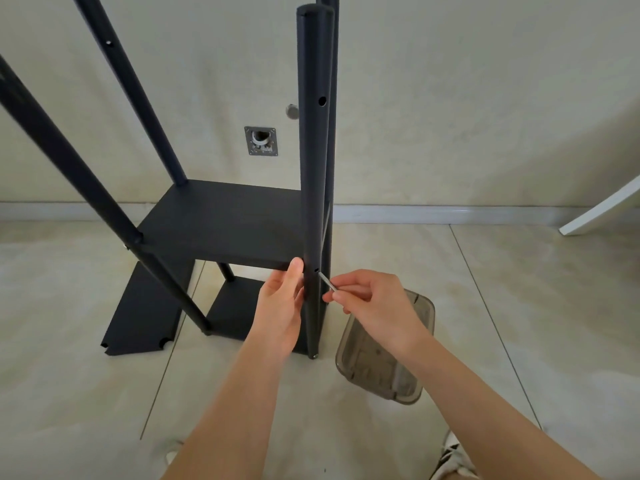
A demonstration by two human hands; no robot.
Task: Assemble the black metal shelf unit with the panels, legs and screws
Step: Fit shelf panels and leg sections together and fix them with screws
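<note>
Gripping the near right leg (313, 168) just below the middle panel (225, 225), the left hand (282, 303) is curling its fingers round the tube, thumb up against the panel's front edge. The right hand (372, 303) is pinching a silver screw (327, 281) between thumb and fingertips, its tip lying at a hole in the leg. The shelf is standing on the tiled floor (519, 306) by the wall, with a lower panel (235, 311) under the middle one. A loose panel (145, 313) is lying flat to the left. A clear plastic tray (384, 362) is sitting just right of the leg.
</note>
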